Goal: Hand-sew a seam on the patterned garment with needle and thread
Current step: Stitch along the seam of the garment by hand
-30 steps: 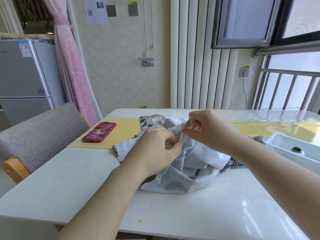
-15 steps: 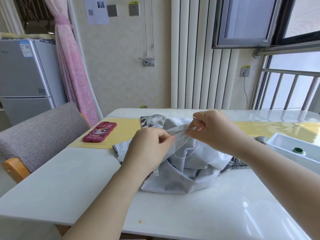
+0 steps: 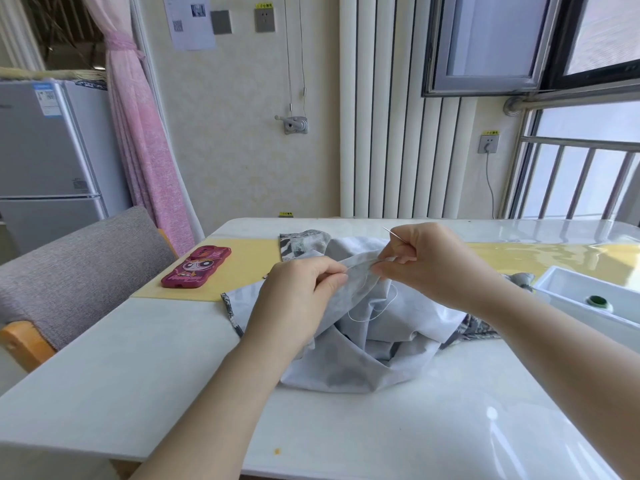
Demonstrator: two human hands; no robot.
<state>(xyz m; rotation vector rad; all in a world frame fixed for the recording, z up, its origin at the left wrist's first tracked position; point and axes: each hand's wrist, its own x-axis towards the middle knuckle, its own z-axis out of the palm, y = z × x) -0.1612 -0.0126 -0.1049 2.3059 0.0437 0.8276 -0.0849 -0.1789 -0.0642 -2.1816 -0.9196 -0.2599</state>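
The garment (image 3: 374,344) lies bunched in the middle of the white table (image 3: 138,368), pale grey inside out, with its dark patterned side showing at the edges. My left hand (image 3: 298,292) pinches a raised fold of the cloth. Just to the right of it, my right hand (image 3: 433,265) pinches the same fold, and a thin needle (image 3: 393,233) sticks up and to the left from between its fingers. A loop of white thread (image 3: 375,311) hangs below the fold.
A pink phone (image 3: 195,266) lies on a yellow mat (image 3: 249,268) at the left. A white tray (image 3: 571,299) holding a green spool (image 3: 597,301) stands at the right edge. A grey chair (image 3: 76,268) stands to the left of the table.
My left hand slid left along the fold and stretched it taut. My right hand stayed nearly in place with the needle.
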